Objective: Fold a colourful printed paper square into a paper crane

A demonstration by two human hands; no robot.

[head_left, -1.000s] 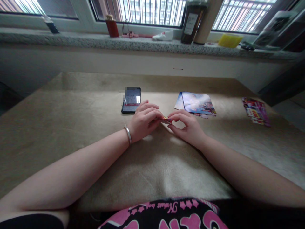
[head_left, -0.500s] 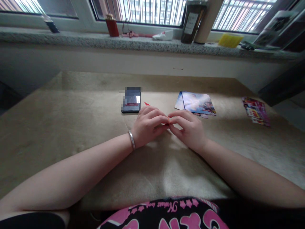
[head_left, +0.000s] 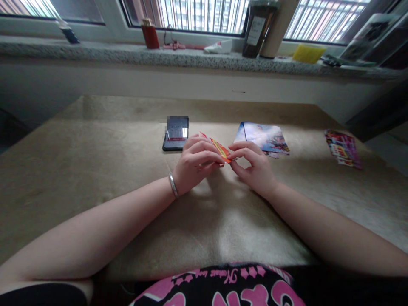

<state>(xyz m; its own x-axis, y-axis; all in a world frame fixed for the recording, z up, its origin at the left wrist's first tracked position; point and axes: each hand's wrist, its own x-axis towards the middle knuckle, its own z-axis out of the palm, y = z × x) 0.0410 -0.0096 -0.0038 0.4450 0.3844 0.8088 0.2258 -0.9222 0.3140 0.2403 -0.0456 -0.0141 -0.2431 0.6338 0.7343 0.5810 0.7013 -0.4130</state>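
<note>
Between my two hands is a thin, flat red-and-orange printed piece (head_left: 219,148) with yellow markings, tilted above the table; I cannot tell if it is paper or a packet. My left hand (head_left: 199,157), with a silver bangle at the wrist, is closed on its near left side, the fingers covering part of it. At its right corner, the thumb and fingertips of my right hand (head_left: 253,165) pinch the edge. Just beyond my left hand lies a dark phone (head_left: 176,135), partly pixelated. Past my right hand are several glossy picture sheets (head_left: 266,137), overlapping.
A stack of purple-and-red printed pieces (head_left: 342,148) lies at the right of the tan table (head_left: 105,170). Along the granite sill (head_left: 111,53) behind stand a red container (head_left: 149,35), a dark-filled jar (head_left: 257,29) and a yellow block (head_left: 308,54).
The red-and-orange piece, mostly hidden before, now shows its printed face. My left hand has shifted slightly left, and my fingertips are farther apart.
</note>
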